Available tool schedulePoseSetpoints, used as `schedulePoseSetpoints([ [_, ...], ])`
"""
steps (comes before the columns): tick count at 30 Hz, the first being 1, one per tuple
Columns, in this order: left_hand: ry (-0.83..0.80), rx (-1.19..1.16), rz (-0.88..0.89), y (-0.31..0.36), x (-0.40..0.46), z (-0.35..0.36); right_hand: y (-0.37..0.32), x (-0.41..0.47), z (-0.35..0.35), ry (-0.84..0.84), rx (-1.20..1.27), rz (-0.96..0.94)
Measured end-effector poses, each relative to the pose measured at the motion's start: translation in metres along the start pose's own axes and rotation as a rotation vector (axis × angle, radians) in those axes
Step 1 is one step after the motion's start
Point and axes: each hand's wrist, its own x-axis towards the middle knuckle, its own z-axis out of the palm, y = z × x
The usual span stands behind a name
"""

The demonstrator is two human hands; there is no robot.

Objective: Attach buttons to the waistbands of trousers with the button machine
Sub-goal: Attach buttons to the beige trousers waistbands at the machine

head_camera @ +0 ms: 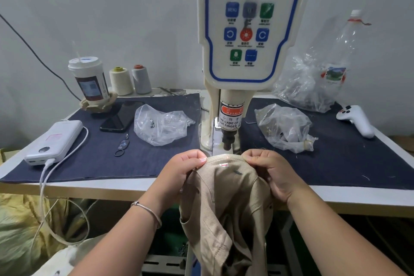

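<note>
Beige trousers (pixel 226 208) hang from my left hand (pixel 179 175) and right hand (pixel 273 172), both pinching the waistband (pixel 224 160) beneath the button machine's punch (pixel 228 139); fingertips this near risk crushing, and slack cloth a misplaced button.

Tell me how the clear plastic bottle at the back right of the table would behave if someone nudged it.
The plastic bottle looks empty, so it is probably very light. It stands tall and narrow, leaning among crumpled plastic bags, so it would likely tip easily. Once down, its round body might roll.
</note>
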Motion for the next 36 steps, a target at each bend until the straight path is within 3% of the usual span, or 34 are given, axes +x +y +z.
schedulePoseSetpoints([
  [16,-0.048,-0.020,0.016,-0.008,0.004,-0.005,0.005,0.000,-0.006,-0.072,0.022,0.017],
  [29,-0.014,-0.039,0.036,0.000,0.001,0.002,-0.004,-0.006,0.002,-0.011,0.026,0.025],
  [32,-0.022,-0.033,0.026,0.008,-0.005,0.003,-0.011,-0.015,0.008,-0.009,0.027,-0.003],
  [36,-0.068,0.075,0.139,0.021,-0.031,0.002,-0.026,-0.046,0.013,-0.091,-0.037,-0.110],
])
